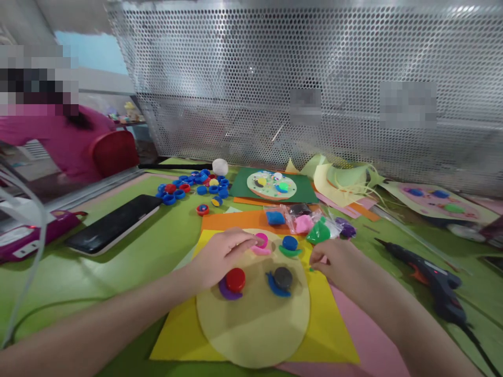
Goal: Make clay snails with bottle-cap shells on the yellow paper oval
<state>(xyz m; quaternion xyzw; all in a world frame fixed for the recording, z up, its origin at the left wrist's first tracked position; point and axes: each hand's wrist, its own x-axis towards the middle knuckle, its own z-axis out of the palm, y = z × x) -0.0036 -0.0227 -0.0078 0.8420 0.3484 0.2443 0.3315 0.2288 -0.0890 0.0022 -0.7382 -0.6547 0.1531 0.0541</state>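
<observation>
A pale yellow paper disc point(255, 319) lies on a yellow sheet point(176, 335). On the disc sit a red cap point(235, 279) on a purple clay shape, a grey cap point(283, 277) on blue clay, a blue cap point(290, 243) on green clay and a pink cap point(261, 241) on pink clay. My left hand point(222, 256) rests on the disc, its fingertips pressing the pink cap. My right hand point(338, 264) hovers at the disc's right edge, fingers pinched on a tiny green bit that I cannot make out clearly.
Bags of coloured clay point(310, 225) lie beyond the disc. A heap of blue and red bottle caps point(194, 186), a finished disc on green card point(272, 185), a tablet point(113, 222) and a glue gun point(428, 277) are around. A perforated metal screen stands behind. A person in pink sits at left.
</observation>
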